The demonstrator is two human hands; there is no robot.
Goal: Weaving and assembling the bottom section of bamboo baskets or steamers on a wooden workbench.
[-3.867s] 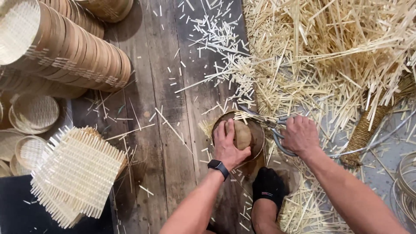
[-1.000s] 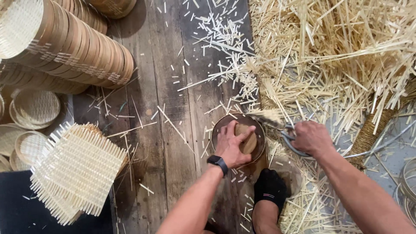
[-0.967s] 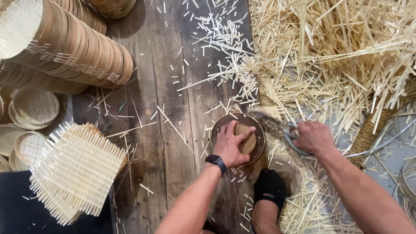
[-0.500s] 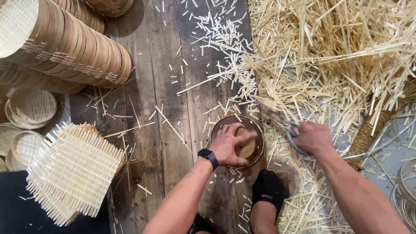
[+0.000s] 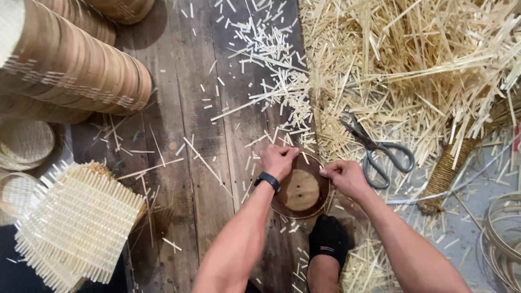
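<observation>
A small round brown wooden form [image 5: 300, 191] lies on the dark plank floor, with a pale disc at its middle. My left hand [image 5: 278, 161], a black watch on its wrist, grips the form's upper left rim. On the upper right rim rests my right hand [image 5: 343, 176], fingers curled over the edge. A pair of metal scissors [image 5: 380, 151] lies free on the straw just right of my right hand. My foot in a black sock [image 5: 327, 239] presses at the form's lower edge.
A big heap of cut bamboo strips [image 5: 423, 65] covers the upper right. A stack of round bamboo rings [image 5: 70, 65] lies at upper left. Square woven mats [image 5: 76, 225] sit at lower left, a rope-wound bundle [image 5: 450, 168] and hoops [image 5: 502, 239] at right.
My right hand has put down the scissors on the straw and moved left onto the form's rim. My left hand has shifted from the form's top to its upper left rim.
</observation>
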